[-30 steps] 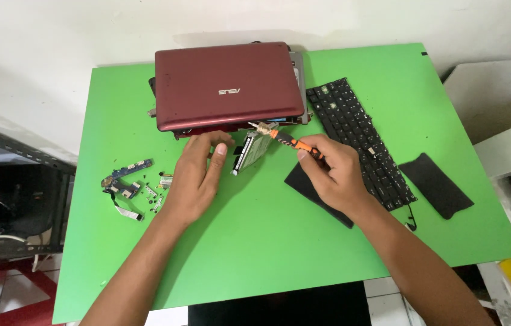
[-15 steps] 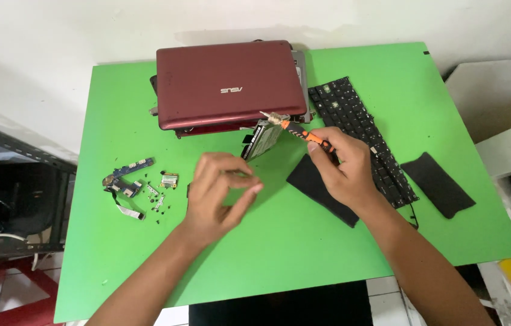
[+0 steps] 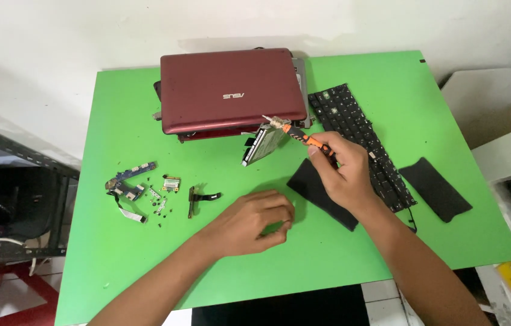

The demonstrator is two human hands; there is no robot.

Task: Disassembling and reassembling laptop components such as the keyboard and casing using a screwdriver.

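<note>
My right hand (image 3: 343, 172) grips an orange-and-black screwdriver (image 3: 305, 139). Its tip rests on the top corner of a silver drive (image 3: 261, 145), which leans tilted against the front edge of a closed dark red laptop (image 3: 231, 90). My left hand (image 3: 249, 220) hovers over the green table (image 3: 116, 253), nearer to me than the drive and apart from it. Its fingers are curled together, and nothing shows between them. A black keyboard (image 3: 358, 136) lies loose to the right of the laptop, partly under my right hand.
Small circuit boards with a ribbon cable (image 3: 128, 184), a tiny board (image 3: 171, 183), a black cable piece (image 3: 198, 199) and several loose screws (image 3: 159, 208) lie at the left. Two black pads (image 3: 322, 196) (image 3: 435, 188) lie on the right. White boxes (image 3: 497, 102) stand beyond the table's right edge.
My left hand has pulled away from the drive, moved towards me and closed its fingers. My right hand has kept the screwdriver on the drive, shifting slightly.
</note>
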